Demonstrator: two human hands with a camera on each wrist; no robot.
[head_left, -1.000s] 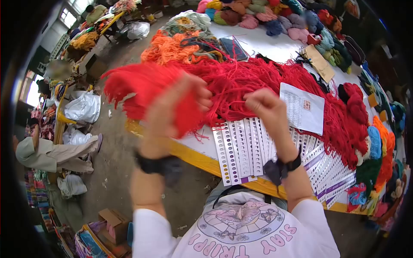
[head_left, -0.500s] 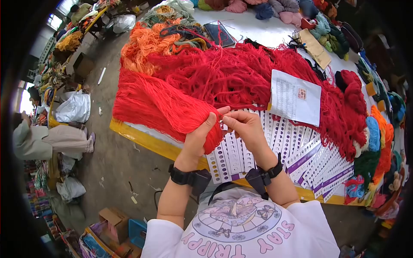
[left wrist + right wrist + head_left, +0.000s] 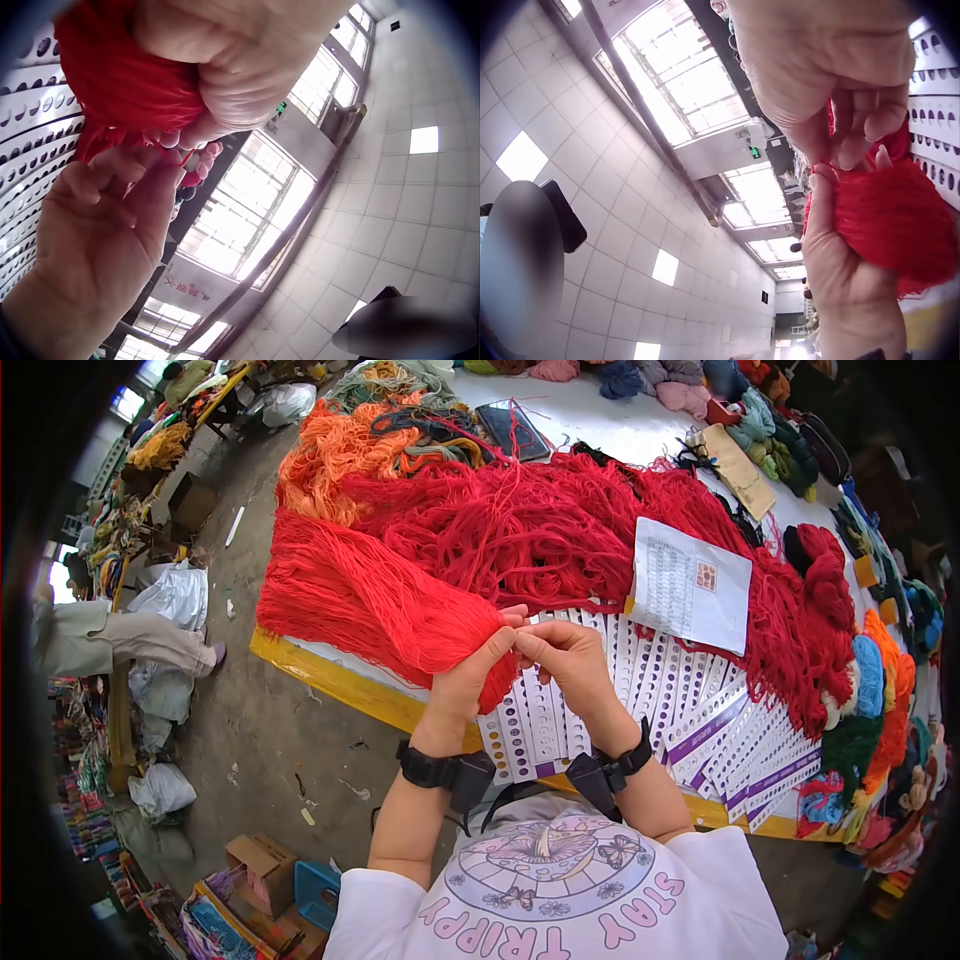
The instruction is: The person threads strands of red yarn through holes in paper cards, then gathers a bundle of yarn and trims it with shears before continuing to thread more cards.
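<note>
A thick bright red yarn skein (image 3: 370,595) lies across the table's left end, its near end gripped by the left hand (image 3: 468,678), thumb on top. Beside it the right hand (image 3: 572,665) has thumb and index finger pinched together at the skein's end, touching the left fingertips. In the left wrist view a thin red strand (image 3: 187,158) shows at the pinching fingertips of the right hand (image 3: 112,217). The right wrist view shows the left hand (image 3: 847,277) around the skein (image 3: 896,217).
Behind the hands lies a heap of darker red yarn (image 3: 530,530), with orange yarn (image 3: 330,460) at its left. A printed sheet (image 3: 690,585) rests on the heap. Punched cards (image 3: 650,680) fan out along the near edge. A phone (image 3: 513,430) lies farther back.
The skein came down from a blurred swing onto the table's left end, and both hands came together at its near end. Over the last half second the hands have barely shifted.
</note>
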